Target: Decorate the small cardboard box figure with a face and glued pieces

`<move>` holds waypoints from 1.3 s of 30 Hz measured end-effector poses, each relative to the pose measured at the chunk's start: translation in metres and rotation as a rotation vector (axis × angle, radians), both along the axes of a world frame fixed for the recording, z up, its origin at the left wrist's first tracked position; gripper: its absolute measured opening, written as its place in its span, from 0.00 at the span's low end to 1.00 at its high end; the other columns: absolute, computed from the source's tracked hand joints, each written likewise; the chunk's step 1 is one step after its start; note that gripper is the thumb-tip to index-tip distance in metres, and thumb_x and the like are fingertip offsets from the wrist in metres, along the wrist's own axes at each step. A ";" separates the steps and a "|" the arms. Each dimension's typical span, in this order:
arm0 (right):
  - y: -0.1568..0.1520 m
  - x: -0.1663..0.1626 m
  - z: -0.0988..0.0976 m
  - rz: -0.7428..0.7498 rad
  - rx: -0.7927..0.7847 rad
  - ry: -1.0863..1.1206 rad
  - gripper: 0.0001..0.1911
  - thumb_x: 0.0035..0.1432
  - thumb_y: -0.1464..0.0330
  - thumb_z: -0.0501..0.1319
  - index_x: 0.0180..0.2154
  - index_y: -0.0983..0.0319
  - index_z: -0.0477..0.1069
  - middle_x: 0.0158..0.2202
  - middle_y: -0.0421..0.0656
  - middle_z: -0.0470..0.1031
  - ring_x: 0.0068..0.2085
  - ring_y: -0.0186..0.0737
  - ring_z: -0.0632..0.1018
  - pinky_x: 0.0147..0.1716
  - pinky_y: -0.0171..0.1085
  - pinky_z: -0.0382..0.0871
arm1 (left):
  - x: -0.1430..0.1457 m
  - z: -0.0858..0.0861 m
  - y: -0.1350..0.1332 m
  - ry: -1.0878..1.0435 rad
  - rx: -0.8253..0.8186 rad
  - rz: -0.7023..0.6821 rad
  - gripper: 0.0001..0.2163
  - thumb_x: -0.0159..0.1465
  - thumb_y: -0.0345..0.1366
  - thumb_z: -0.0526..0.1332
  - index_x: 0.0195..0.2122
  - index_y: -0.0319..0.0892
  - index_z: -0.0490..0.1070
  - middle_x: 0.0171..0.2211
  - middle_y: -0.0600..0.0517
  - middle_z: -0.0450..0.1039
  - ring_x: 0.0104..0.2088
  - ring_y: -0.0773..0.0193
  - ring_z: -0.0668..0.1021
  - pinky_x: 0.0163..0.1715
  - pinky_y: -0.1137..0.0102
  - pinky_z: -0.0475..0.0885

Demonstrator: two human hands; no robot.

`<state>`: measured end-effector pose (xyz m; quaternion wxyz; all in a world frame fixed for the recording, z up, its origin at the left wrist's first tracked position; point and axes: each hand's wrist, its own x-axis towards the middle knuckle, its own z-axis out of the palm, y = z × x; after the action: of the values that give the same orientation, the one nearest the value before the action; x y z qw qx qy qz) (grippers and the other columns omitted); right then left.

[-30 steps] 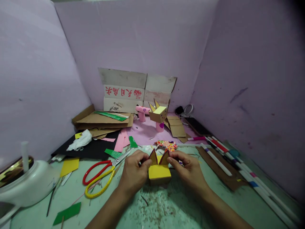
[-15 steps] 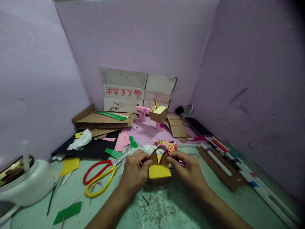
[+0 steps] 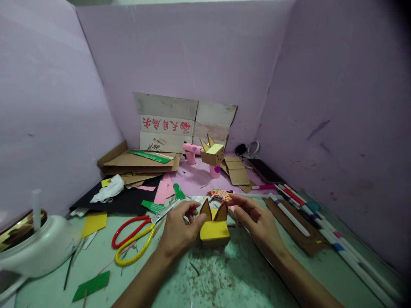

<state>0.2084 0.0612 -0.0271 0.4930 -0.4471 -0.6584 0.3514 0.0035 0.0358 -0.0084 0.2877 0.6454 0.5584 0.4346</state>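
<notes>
A small cardboard box [image 3: 214, 233] with a yellow top and two pointed ears stands on the pale green tabletop in front of me. My left hand [image 3: 183, 222] is beside its left ear [image 3: 206, 209], fingers curved and apart, thumb tip close to the ear's base. On the other side my right hand [image 3: 255, 216] is open, its fingertips just off the right ear [image 3: 221, 211]. Behind the box lies a colourful patterned piece [image 3: 220, 195], partly hidden by my right hand. Scissors [image 3: 136, 244] with red and yellow handles lie left of my left hand.
A similar eared box [image 3: 212, 155] on a pink tube stands farther back beside another pink tube piece [image 3: 191, 155]. Markers [image 3: 324, 226] lie along the right. Cardboard sheets [image 3: 141, 162], green scraps [image 3: 91, 285] and a white teapot-like vessel [image 3: 51, 244] are on the left.
Both hands have let go of the ears. My right hand has drawn back slightly to the right, and the left fingers have loosened. The box stays in nearly the same place.
</notes>
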 end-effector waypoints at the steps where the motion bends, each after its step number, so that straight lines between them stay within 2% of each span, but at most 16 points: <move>1: 0.000 0.004 0.002 0.025 -0.015 0.003 0.24 0.54 0.57 0.59 0.48 0.65 0.71 0.38 0.49 0.78 0.31 0.42 0.74 0.31 0.39 0.68 | -0.004 0.001 -0.001 -0.017 -0.024 -0.009 0.15 0.55 0.40 0.60 0.41 0.36 0.72 0.33 0.48 0.71 0.30 0.60 0.73 0.26 0.69 0.65; 4: -0.001 0.010 0.004 0.176 -0.058 -0.044 0.35 0.47 0.58 0.66 0.55 0.65 0.66 0.44 0.50 0.76 0.33 0.42 0.72 0.32 0.39 0.68 | -0.013 0.002 -0.006 -0.055 -0.114 -0.088 0.25 0.49 0.40 0.66 0.48 0.38 0.69 0.31 0.51 0.72 0.28 0.61 0.73 0.22 0.71 0.64; 6: -0.003 0.009 0.001 0.281 -0.086 -0.089 0.44 0.40 0.61 0.71 0.59 0.62 0.61 0.49 0.50 0.73 0.35 0.42 0.72 0.35 0.40 0.68 | -0.016 0.000 -0.008 -0.083 -0.182 -0.168 0.31 0.44 0.35 0.70 0.52 0.40 0.67 0.25 0.55 0.72 0.24 0.62 0.73 0.20 0.73 0.63; 8: -0.005 0.004 -0.004 0.322 -0.117 -0.113 0.49 0.36 0.66 0.73 0.61 0.60 0.58 0.52 0.49 0.71 0.35 0.41 0.72 0.37 0.41 0.68 | -0.013 -0.003 -0.010 -0.132 -0.227 -0.240 0.34 0.41 0.30 0.71 0.52 0.41 0.67 0.26 0.55 0.74 0.24 0.62 0.74 0.22 0.72 0.66; 10: -0.005 -0.002 -0.010 0.302 -0.157 -0.090 0.49 0.36 0.71 0.72 0.60 0.59 0.58 0.52 0.49 0.71 0.33 0.38 0.71 0.36 0.41 0.68 | -0.006 -0.005 -0.012 -0.199 -0.247 -0.295 0.31 0.41 0.28 0.70 0.50 0.41 0.69 0.34 0.49 0.78 0.32 0.58 0.78 0.28 0.69 0.71; 13: -0.005 -0.008 -0.012 0.299 -0.238 0.088 0.47 0.39 0.72 0.70 0.60 0.59 0.56 0.53 0.50 0.70 0.31 0.36 0.70 0.33 0.38 0.67 | 0.005 -0.006 -0.013 -0.297 -0.275 -0.352 0.25 0.46 0.31 0.68 0.48 0.37 0.69 0.43 0.42 0.76 0.40 0.53 0.78 0.37 0.65 0.73; 17: -0.002 -0.006 -0.010 0.372 -0.328 0.361 0.48 0.37 0.66 0.74 0.59 0.59 0.57 0.55 0.53 0.68 0.33 0.37 0.73 0.38 0.41 0.68 | 0.010 -0.007 -0.014 -0.349 -0.264 -0.364 0.27 0.51 0.38 0.66 0.52 0.35 0.65 0.43 0.41 0.76 0.38 0.52 0.79 0.35 0.63 0.73; 22: 0.000 -0.007 -0.012 0.402 -0.348 0.491 0.48 0.32 0.64 0.77 0.56 0.57 0.62 0.55 0.52 0.69 0.37 0.42 0.76 0.44 0.45 0.68 | 0.004 -0.014 -0.014 -0.294 -0.162 -0.288 0.30 0.49 0.42 0.67 0.53 0.36 0.66 0.44 0.43 0.75 0.36 0.54 0.77 0.34 0.65 0.71; 28: 0.001 -0.011 -0.016 0.415 -0.354 0.543 0.45 0.30 0.62 0.77 0.53 0.58 0.65 0.51 0.51 0.72 0.37 0.43 0.77 0.40 0.44 0.70 | 0.002 -0.010 -0.017 -0.258 -0.092 -0.242 0.30 0.49 0.46 0.67 0.52 0.38 0.69 0.41 0.47 0.75 0.30 0.61 0.73 0.28 0.70 0.67; 34: -0.001 -0.013 -0.014 0.409 -0.379 0.567 0.44 0.33 0.59 0.76 0.53 0.58 0.64 0.46 0.49 0.75 0.35 0.44 0.79 0.41 0.46 0.70 | 0.002 -0.013 -0.017 -0.269 -0.095 -0.242 0.27 0.50 0.49 0.65 0.49 0.38 0.72 0.37 0.47 0.76 0.32 0.57 0.75 0.30 0.69 0.68; 39: -0.003 -0.013 -0.012 0.402 -0.374 0.555 0.44 0.32 0.59 0.76 0.53 0.58 0.65 0.46 0.50 0.75 0.36 0.45 0.79 0.42 0.47 0.71 | 0.002 -0.015 -0.017 -0.296 -0.100 -0.249 0.28 0.49 0.49 0.66 0.49 0.40 0.72 0.37 0.47 0.77 0.33 0.56 0.75 0.31 0.68 0.70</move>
<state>0.1955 0.0585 -0.0392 0.4836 -0.2793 -0.4989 0.6627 0.0052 0.0188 -0.0234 0.4497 0.6235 0.4469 0.4575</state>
